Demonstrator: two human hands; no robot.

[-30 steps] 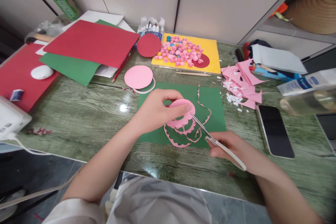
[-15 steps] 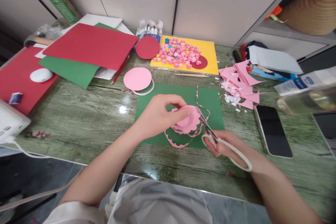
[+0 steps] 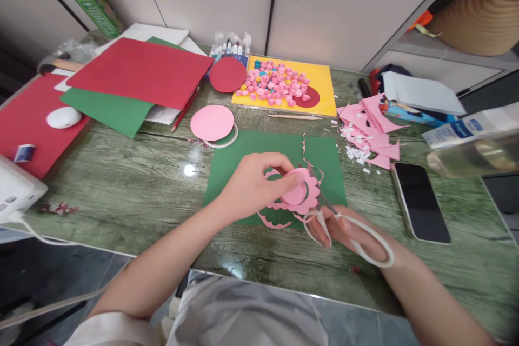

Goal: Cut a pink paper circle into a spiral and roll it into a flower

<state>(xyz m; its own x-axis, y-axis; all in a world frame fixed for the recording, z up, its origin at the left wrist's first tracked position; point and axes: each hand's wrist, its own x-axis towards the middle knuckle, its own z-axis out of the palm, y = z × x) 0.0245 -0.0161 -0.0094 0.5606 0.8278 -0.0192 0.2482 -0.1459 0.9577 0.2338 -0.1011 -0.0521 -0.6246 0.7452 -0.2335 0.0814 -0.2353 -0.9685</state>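
Between the thumb and fingers of my left hand [image 3: 259, 184] is a pink paper spiral [image 3: 310, 194] with a scalloped outer edge and a round middle. A thin wavy pink trimming [image 3: 275, 223] trails below it, partly hidden. My right hand [image 3: 348, 230] has its fingers through the white loops of a pair of scissors [image 3: 327, 204]. Their blades are parted at the right edge of the spiral. Beneath both hands lies a green sheet of paper [image 3: 235, 159].
Behind the green sheet are a pink paper disc [image 3: 212, 122], a wooden stick [image 3: 294, 117] and a yellow sheet [image 3: 324, 78] with many small rolled paper roses [image 3: 279, 84]. Pink scraps [image 3: 375, 135] and a phone [image 3: 420, 203] lie right; red paper [image 3: 141, 70] lies left.
The scissor blades have spread apart and the handles are wider. My left hand has shifted slightly right and turned the paper spiral, showing a gap between its coils.
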